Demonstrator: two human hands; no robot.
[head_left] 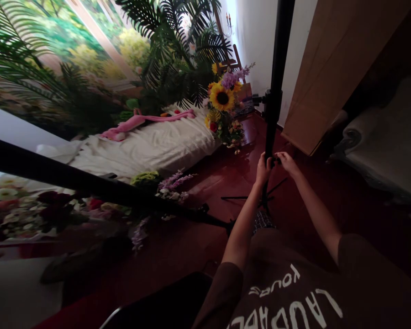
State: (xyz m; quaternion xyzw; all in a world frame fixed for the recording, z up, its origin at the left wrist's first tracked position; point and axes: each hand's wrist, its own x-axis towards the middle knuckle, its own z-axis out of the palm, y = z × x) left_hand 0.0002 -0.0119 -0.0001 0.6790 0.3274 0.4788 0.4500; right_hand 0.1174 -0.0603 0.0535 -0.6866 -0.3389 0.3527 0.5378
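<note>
A tall black stand (276, 59) rises in front of me, with its legs spread on the dark red floor. My left hand (263, 168) is wrapped round the pole at a lower joint. Just to the right, my right hand (285, 162) pinches a small dark knob (275, 161) on that joint. Higher up on the pole is another black clamp (267, 101) with a knob, which neither hand touches.
A second black pole (89, 187) slants across the left side. Behind it stand a white-draped bench (157, 141) with a pink plush toy (133, 122), sunflowers (222, 97) and palm leaves. A brown board (324, 87) leans at the right, near wrapped rolls (380, 132).
</note>
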